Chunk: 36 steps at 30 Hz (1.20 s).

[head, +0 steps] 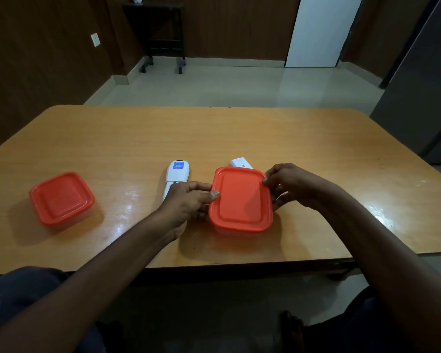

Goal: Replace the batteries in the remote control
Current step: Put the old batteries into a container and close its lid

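Head view: both hands, left and right, grip the red-lidded box; remote at its 9 o'clock on the counter.

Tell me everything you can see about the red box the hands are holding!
The box has a red-orange lid that looks like plastic, rectangular with rounded corners and a raised rim. The lid is on, and only a sliver of pale base shows below it. It sits near the front of the table, right of the remote. The left hand grips its left edge and the right hand its right.
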Each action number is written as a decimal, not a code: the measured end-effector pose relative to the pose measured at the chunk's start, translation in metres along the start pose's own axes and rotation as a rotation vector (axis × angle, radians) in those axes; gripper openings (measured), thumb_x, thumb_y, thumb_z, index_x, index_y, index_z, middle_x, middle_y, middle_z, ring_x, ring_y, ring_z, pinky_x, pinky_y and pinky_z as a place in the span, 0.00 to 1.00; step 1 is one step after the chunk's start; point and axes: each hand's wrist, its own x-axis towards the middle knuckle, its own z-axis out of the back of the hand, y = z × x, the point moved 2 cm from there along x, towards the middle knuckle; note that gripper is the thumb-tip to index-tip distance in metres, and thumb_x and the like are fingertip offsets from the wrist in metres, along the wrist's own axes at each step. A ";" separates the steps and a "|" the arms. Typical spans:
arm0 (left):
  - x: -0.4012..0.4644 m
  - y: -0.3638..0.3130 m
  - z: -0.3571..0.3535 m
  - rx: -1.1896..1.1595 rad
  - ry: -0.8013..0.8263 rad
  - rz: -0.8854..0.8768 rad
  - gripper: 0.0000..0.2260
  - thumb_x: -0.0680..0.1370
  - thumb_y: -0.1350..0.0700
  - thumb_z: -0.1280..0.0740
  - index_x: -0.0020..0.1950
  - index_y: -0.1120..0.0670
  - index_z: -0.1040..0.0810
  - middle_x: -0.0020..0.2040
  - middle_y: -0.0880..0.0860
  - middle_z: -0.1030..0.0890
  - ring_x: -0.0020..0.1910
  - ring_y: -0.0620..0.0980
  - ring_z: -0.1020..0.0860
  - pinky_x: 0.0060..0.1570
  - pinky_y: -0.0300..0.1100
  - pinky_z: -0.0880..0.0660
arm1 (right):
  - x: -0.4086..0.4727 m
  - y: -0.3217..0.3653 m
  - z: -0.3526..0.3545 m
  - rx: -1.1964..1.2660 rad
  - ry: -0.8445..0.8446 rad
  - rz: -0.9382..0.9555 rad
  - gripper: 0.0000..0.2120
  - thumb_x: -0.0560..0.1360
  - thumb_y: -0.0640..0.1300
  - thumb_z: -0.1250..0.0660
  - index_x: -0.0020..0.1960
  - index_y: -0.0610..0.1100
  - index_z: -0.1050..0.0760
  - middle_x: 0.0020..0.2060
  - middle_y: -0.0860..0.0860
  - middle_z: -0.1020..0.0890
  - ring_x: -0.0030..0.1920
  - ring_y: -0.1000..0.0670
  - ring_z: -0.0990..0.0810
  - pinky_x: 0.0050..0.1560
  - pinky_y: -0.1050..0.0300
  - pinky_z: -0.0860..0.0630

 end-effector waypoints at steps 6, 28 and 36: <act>0.005 -0.001 0.001 0.114 0.052 -0.053 0.06 0.78 0.61 0.29 0.52 0.53 0.14 0.38 0.50 0.13 0.30 0.42 0.18 0.29 0.33 0.25 | 0.000 -0.007 0.000 -0.067 -0.045 0.084 0.08 0.76 0.45 0.33 0.50 0.41 0.19 0.44 0.45 0.21 0.40 0.46 0.21 0.33 0.54 0.21; -0.012 0.002 0.007 -0.058 0.034 -0.003 0.20 0.69 0.68 0.23 0.60 0.61 0.21 0.40 0.59 0.15 0.36 0.53 0.15 0.37 0.43 0.16 | -0.004 0.001 0.002 -0.460 -0.235 0.188 0.14 0.79 0.49 0.42 0.61 0.51 0.24 0.46 0.45 0.21 0.32 0.42 0.19 0.27 0.54 0.23; -0.008 0.003 0.002 -0.157 -0.016 0.021 0.17 0.70 0.72 0.25 0.58 0.65 0.20 0.43 0.63 0.15 0.40 0.57 0.15 0.43 0.50 0.16 | 0.002 0.000 0.003 -0.344 -0.166 0.109 0.08 0.81 0.48 0.36 0.56 0.47 0.21 0.45 0.46 0.22 0.39 0.45 0.21 0.30 0.57 0.25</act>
